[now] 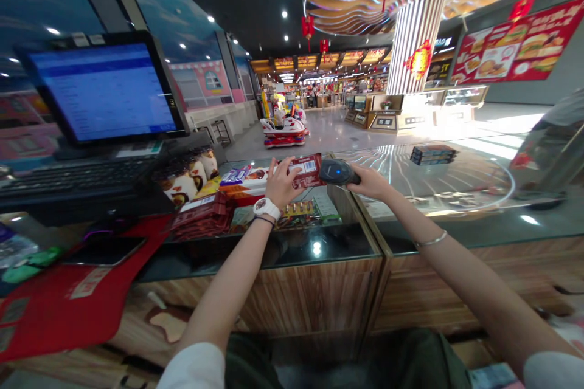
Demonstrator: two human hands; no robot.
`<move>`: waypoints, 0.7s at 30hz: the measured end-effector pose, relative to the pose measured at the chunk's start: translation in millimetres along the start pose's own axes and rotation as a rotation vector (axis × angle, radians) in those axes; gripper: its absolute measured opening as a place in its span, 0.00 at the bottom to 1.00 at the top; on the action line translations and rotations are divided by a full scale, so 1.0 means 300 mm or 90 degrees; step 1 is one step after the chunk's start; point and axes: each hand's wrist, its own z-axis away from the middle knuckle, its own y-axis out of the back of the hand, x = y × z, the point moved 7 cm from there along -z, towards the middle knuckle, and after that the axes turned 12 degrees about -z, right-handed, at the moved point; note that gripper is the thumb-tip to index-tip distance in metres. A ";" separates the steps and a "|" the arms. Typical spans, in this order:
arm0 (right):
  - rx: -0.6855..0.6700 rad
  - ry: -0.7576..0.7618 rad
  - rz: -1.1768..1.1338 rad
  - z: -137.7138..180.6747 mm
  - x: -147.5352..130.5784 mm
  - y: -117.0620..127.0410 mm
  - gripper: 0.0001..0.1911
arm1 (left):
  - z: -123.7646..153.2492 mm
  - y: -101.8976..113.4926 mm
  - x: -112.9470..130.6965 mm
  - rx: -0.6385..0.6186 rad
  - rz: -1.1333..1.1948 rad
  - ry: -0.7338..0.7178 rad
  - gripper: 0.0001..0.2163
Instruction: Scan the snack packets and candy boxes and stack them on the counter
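Note:
My left hand point(281, 183), with a white watch on its wrist, is closed on a dark red snack packet point(307, 170) above the glass counter. A white barcode label shows on the packet's face. In my right hand point(370, 182) is a black handheld barcode scanner point(336, 171) with a small blue light. The scanner's head lies right beside the packet's label; whether they touch I cannot tell. Left of my left hand lies a pile of similar dark red packets point(204, 216). Behind that pile are white, red and blue snack packs point(244, 181).
A monitor point(103, 91) and a black keyboard point(77, 175) stand at the left. Below them a phone point(106, 250) lies on a red mat point(98, 310). Printed snack bags point(189, 175) stand near the screen. A stack of small boxes point(433, 154) sits on the right glass counter point(474, 185).

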 end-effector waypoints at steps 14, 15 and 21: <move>-0.023 -0.056 0.067 0.001 -0.008 -0.013 0.21 | 0.002 0.006 0.014 -0.021 0.009 0.003 0.18; -0.020 -0.054 0.067 0.001 -0.005 -0.013 0.21 | 0.002 0.007 0.015 -0.024 0.009 0.002 0.18; 0.005 -0.050 0.057 0.001 0.002 -0.013 0.21 | 0.000 0.010 0.015 -0.033 0.008 0.009 0.18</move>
